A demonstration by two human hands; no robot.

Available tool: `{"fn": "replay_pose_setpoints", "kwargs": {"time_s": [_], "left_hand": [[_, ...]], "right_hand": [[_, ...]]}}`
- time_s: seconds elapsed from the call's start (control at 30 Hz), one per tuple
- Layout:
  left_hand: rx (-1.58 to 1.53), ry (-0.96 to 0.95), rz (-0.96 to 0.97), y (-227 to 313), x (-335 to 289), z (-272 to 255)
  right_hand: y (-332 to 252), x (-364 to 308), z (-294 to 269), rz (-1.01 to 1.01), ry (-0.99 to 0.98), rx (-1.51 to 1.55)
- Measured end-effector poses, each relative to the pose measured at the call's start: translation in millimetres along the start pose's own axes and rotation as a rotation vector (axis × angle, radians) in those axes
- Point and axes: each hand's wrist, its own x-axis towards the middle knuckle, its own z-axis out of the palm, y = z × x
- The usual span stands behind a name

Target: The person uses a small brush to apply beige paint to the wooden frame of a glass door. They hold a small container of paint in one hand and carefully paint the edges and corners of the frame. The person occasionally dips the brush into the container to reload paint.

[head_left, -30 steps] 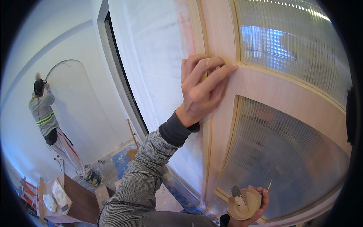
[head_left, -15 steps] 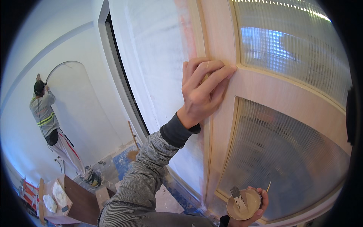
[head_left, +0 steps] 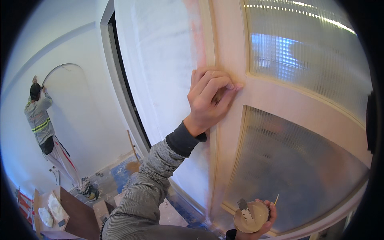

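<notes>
My left hand (head_left: 212,96) is raised against the pale wooden door frame (head_left: 226,48), its fingers curled in and the thumb tip touching the wood near the corner between two ribbed glass panes. Whatever lies inside those fingers, if anything, is hidden. Low at the right, my right hand (head_left: 270,220) grips a small round bowl (head_left: 260,214) of beige paste. A putty knife (head_left: 246,212), smeared with paste, rests in the bowl. A thin yellowish stick (head_left: 276,199) pokes up by the right fingers.
Ribbed glass panes (head_left: 296,168) fill the door beside a white wall panel (head_left: 160,48). At the far left a person (head_left: 40,120) in a reflective-striped top works at a wall arch. A brown box-like cabinet (head_left: 76,212) holding white bundles stands on the stained floor.
My left index finger has bent back from the glass corner toward the palm, with the thumb now on the wood. The view has shifted slightly; the right hand still holds the bowl.
</notes>
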Motion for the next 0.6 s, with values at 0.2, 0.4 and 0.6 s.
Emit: {"fn": "replay_pose_setpoints", "kwargs": {"time_s": [0.2, 0.4, 0.6], "left_hand": [[0.015, 0.018, -0.029, 0, -9, 2], [-0.003, 0.027, -0.044, -14, -20, 10], [-0.022, 0.052, -0.092, -34, -23, 21]], "right_hand": [[3, -2, -5, -0.055, 0.042, -0.112], [3, -6, 0, -0.05, 0.05, -0.112], [-16, -3, 15, -0.052, 0.032, -0.124]]}}
